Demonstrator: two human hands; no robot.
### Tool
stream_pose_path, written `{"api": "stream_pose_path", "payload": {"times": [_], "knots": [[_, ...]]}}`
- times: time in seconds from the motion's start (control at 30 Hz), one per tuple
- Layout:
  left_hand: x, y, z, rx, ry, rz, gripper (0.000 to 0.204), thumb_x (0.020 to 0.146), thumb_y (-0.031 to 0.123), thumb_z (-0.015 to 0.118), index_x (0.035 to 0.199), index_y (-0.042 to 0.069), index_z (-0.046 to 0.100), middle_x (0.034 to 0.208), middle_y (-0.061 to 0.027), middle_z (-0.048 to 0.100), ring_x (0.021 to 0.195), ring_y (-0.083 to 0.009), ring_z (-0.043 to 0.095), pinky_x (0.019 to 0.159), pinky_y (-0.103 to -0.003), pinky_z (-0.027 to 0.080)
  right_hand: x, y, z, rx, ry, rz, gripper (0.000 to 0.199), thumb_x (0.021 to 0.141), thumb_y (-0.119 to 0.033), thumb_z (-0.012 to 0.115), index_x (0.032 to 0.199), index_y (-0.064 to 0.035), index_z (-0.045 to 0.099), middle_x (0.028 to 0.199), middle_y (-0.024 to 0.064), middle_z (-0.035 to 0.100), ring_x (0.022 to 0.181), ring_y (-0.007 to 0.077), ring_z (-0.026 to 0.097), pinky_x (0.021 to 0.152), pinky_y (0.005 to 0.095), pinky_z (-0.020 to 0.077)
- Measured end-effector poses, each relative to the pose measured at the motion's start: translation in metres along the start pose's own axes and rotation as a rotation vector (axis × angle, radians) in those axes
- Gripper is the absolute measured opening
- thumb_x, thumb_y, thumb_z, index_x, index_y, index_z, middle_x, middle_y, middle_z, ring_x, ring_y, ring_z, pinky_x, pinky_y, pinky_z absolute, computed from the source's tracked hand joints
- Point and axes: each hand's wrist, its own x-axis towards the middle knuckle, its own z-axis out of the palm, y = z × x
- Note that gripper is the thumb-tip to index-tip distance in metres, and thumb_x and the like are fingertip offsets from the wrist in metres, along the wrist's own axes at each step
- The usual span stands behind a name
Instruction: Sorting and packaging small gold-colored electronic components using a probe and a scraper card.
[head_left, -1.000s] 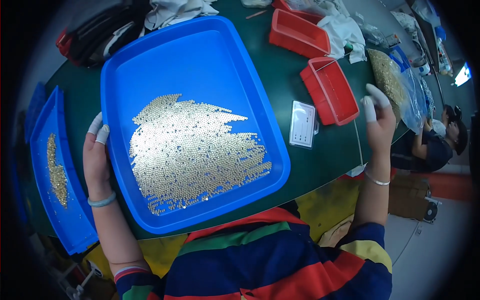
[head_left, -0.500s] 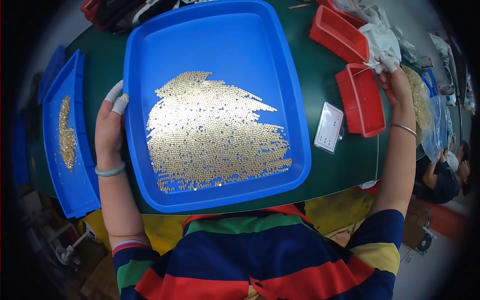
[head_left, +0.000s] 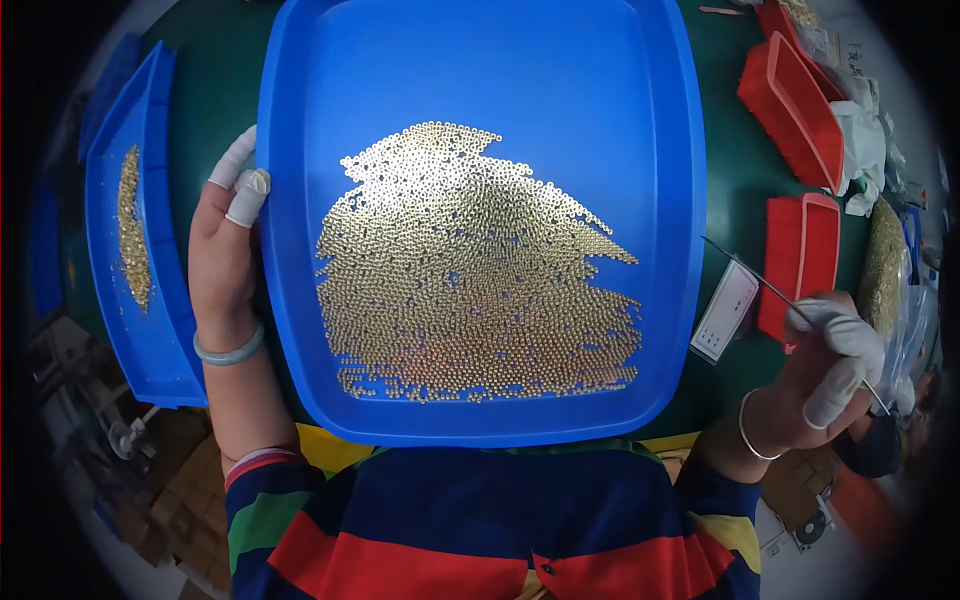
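A large blue tray (head_left: pixel 480 425) fills the middle of the view. On it lies a spread, mostly single layer of small gold-coloured ring-like pieces (head_left: pixel 480 300). My left hand (head_left: pixel 225 235), with white finger cots, grips the tray's left rim, thumb on the near side. To the right of the tray, my right hand (head_left: pixel 815 385), also in white finger cots, is closed round a thin dark metal pick (head_left: pixel 755 275). The pick's tip points up and left toward the tray's right rim, apart from the gold pieces.
Left of the big tray stands a smaller blue tray (head_left: pixel 175 330) with a heap of gold pieces (head_left: pixel 132 235). On the right are a red bin (head_left: pixel 800 260), another red bin (head_left: pixel 790 110), a white card in a clear holder (head_left: pixel 725 310) and a plastic bag (head_left: pixel 885 275). The tabletop (head_left: pixel 215 75) is green.
My right hand has come from the red bins, nearer to me, with the pick now angled toward the big tray. That tray appears larger and less tilted; my left hand stays on its rim.
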Motion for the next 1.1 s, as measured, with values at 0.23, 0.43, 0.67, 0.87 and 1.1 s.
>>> {"api": "stream_pose_path", "payload": {"times": [0.23,0.43,0.67,0.87,1.1], "knots": [[-0.003,-0.001,0.002,-0.026,0.032,0.010,0.042,0.088,0.013,0.052,0.125,-0.004,0.041,0.119,-0.0125,0.052,0.108,-0.0176,0.049,0.093,-0.028,0.038,-0.002,0.023,0.040,0.144,-0.019,0.184,0.030,0.089,-0.028,0.046,0.093,0.0018,0.049,0.084,0.0242,0.058,0.069,0.0239,0.054,0.056,0.0278,0.0418],[-0.003,-0.006,0.002,-0.038,0.033,0.021,0.043,0.088,0.014,0.052,0.125,-0.004,0.041,0.119,-0.0129,0.052,0.108,-0.0180,0.049,0.094,-0.028,0.038,-0.007,0.029,0.050,0.140,-0.070,0.268,0.030,0.089,-0.029,0.047,0.095,0.0006,0.051,0.085,0.0222,0.059,0.072,0.0240,0.056,0.056,0.0278,0.0427],[-0.008,-0.001,0.001,0.015,0.044,0.001,0.043,0.087,0.013,0.052,0.125,-0.005,0.041,0.117,-0.0130,0.053,0.106,-0.0167,0.050,0.092,-0.026,0.038,-0.010,0.025,0.062,0.116,-0.130,0.175,0.027,0.089,-0.024,0.047,0.093,0.0016,0.051,0.087,0.0172,0.057,0.078,0.0279,0.058,0.059,0.0304,0.0451],[-0.010,-0.002,-0.003,0.007,0.025,0.025,0.044,0.087,0.014,0.053,0.124,-0.006,0.041,0.115,-0.0122,0.054,0.105,-0.0161,0.051,0.091,-0.025,0.039,-0.012,0.026,0.067,0.108,-0.138,0.153,0.026,0.089,-0.022,0.045,0.092,0.0032,0.051,0.087,0.0168,0.057,0.080,0.0293,0.059,0.059,0.0308,0.0452],[-0.007,-0.004,-0.003,0.045,0.035,0.027,0.044,0.087,0.014,0.053,0.124,-0.006,0.042,0.115,-0.0122,0.054,0.105,-0.0162,0.051,0.091,-0.025,0.039,-0.013,0.030,0.069,0.095,-0.142,0.135,0.025,0.089,-0.021,0.044,0.092,0.0033,0.051,0.086,0.0164,0.057,0.080,0.0298,0.059,0.058,0.0308,0.0446]]}}
